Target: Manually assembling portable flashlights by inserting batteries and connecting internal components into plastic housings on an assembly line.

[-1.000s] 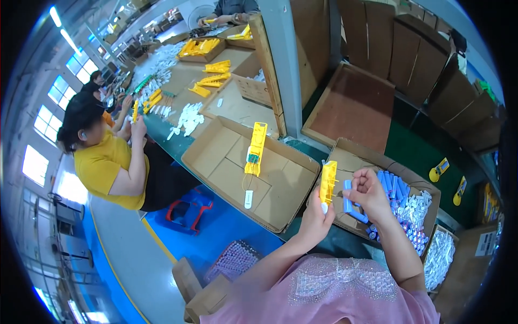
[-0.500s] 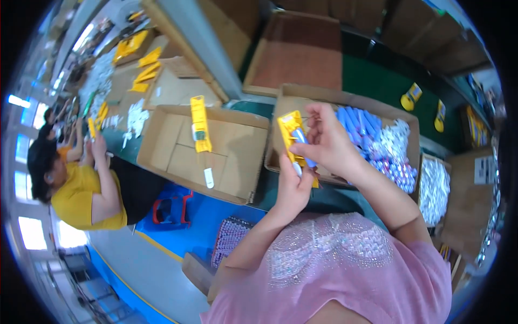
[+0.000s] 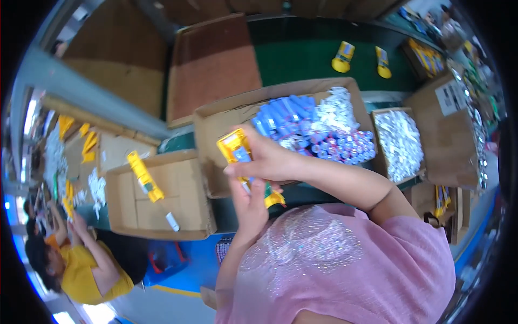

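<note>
Yellow device [image 3: 237, 154], long axis running upper-left to lower-right, top end pointing away. Left hand [image 3: 249, 202] grips it from beneath; right hand [image 3: 264, 159] clasps its middle.

1 view only, head-worn fisheye, left of a side-by-side pair. Looks steeply down over the wearer's chest and pink top [image 3: 345, 270] at both hands, close, near frame centre. Faces a green bench [image 3: 302, 59] with open cardboard boxes [image 3: 216, 119], farther off at top. Straight edges bow toward the rim, black corners. A seated co-worker [image 3: 81, 264] sits at the lower left edge. No second view to overlap.
</note>
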The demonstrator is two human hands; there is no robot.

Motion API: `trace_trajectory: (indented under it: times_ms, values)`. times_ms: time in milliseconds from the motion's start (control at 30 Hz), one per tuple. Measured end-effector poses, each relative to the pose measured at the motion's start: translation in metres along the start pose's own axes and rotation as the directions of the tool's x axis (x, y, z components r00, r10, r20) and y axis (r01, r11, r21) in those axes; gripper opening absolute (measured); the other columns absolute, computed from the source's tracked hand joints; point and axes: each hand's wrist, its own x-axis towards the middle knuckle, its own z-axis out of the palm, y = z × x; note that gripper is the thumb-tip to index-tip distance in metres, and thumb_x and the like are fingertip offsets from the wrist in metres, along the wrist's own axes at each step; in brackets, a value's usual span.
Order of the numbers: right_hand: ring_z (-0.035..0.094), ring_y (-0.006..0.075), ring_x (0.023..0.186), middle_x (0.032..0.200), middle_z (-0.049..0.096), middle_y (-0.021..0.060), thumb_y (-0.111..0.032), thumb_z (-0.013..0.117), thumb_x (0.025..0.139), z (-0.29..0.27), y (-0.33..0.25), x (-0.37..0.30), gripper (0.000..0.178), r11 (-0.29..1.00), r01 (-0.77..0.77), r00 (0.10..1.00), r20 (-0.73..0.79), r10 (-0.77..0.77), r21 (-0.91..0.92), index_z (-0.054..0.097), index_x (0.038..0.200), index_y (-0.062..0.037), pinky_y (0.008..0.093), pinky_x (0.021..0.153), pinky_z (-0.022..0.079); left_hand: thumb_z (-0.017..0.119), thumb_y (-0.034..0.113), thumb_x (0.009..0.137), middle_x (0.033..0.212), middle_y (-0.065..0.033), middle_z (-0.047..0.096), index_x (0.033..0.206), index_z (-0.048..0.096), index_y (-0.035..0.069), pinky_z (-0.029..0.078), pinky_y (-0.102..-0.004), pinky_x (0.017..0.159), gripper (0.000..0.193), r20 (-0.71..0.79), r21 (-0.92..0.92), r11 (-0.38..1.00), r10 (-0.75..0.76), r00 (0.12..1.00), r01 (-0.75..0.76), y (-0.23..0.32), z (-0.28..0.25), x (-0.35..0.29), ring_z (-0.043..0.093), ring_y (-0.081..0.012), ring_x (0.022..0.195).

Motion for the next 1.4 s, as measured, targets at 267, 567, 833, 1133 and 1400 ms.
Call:
trace_trajectory:
  times_ms: [267, 567, 833, 1133, 1400]
  values:
    - [0.057, 0.0248, 0.077, 0.081, 0.057, 0.0076, -0.007, 0.058, 0.066, -0.154, 0.088, -0.019, 0.012, 0.325, -0.239, 0.859, -0.355, -0.368, -0.915, 0.061, 0.077, -0.0075, 0.0324, 0.062, 0.046, 0.033, 0.038, 0.086, 0.094, -0.0128, 0.049, 0.113, 0.035, 0.007, 0.045, -0.0313, 0.061, 0.041, -0.176, -0.109, 0.993, -0.069, 0.982, 0.051, 0.014, -0.021, -0.001, 0.052, -0.0180, 0.070]
    - [0.055, 0.0245, 0.075, 0.080, 0.055, 0.0068, -0.002, 0.058, 0.064, -0.177, 0.090, -0.039, 0.012, 0.347, -0.099, 0.859, -0.255, -0.443, -0.933, 0.057, 0.075, -0.0058, 0.0329, 0.063, 0.046, 0.031, 0.038, 0.088, 0.096, -0.0136, 0.049, 0.114, 0.033, 0.008, 0.048, -0.0328, 0.063, 0.040, -0.183, -0.206, 0.974, -0.135, 0.974, 0.096, 0.008, -0.024, 0.003, 0.056, -0.0204, 0.071]
    - [0.052, 0.0224, 0.082, 0.080, 0.053, 0.0049, -0.001, 0.059, 0.063, -0.186, 0.111, -0.037, 0.012, 0.101, -0.099, 0.854, -0.136, -0.501, -0.990, 0.058, 0.073, -0.0071, 0.0310, 0.066, 0.045, 0.030, 0.040, 0.088, 0.088, -0.0082, 0.050, 0.110, 0.040, 0.008, 0.045, -0.0292, 0.060, 0.040, -0.158, -0.175, 0.981, -0.114, 0.981, 0.085, 0.015, -0.009, 0.006, 0.053, -0.0161, 0.067]
    - [0.052, 0.0211, 0.081, 0.080, 0.052, 0.0044, -0.005, 0.059, 0.062, -0.192, 0.107, -0.035, 0.011, 0.053, -0.035, 0.882, -0.056, -0.467, -0.998, 0.057, 0.073, -0.0077, 0.0297, 0.066, 0.046, 0.031, 0.040, 0.087, 0.086, -0.0077, 0.050, 0.109, 0.040, 0.008, 0.045, -0.0286, 0.059, 0.040, -0.197, -0.156, 0.985, -0.110, 0.974, 0.080, 0.015, -0.012, 0.001, 0.053, -0.0153, 0.067]
    - [0.052, 0.0213, 0.080, 0.081, 0.053, 0.0048, -0.004, 0.059, 0.063, -0.192, 0.101, -0.033, 0.009, -0.015, 0.044, 0.900, 0.046, -0.434, -0.999, 0.056, 0.072, -0.0059, 0.0298, 0.065, 0.046, 0.033, 0.040, 0.087, 0.093, -0.0123, 0.050, 0.114, 0.034, 0.008, 0.048, -0.0324, 0.061, 0.041, -0.174, -0.178, 0.982, -0.099, 0.980, 0.068, 0.009, -0.023, -0.002, 0.056, -0.0200, 0.069]
